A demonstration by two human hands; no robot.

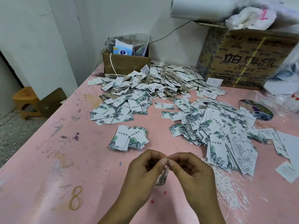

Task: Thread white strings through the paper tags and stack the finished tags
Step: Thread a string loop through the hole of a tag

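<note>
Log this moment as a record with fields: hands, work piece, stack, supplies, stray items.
left hand: fingertips pinch top of held tag
right hand: fingertips pinch at the same spot; string there too fine to see
neat stack: just beyond the hands, on pink table
loose tags: heaps further back and right
white strings: bundle right of right hand
rubber band: left of hands

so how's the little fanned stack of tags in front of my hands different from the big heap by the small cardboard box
The fanned stack holds few tags, overlapped and all leaf-print side up; the back heap holds far more, jumbled at all angles. The heap shows brown tags and loose strings mixed in; the stack shows neither. Both lie on the pink table and hold white leaf-print tags.
</note>
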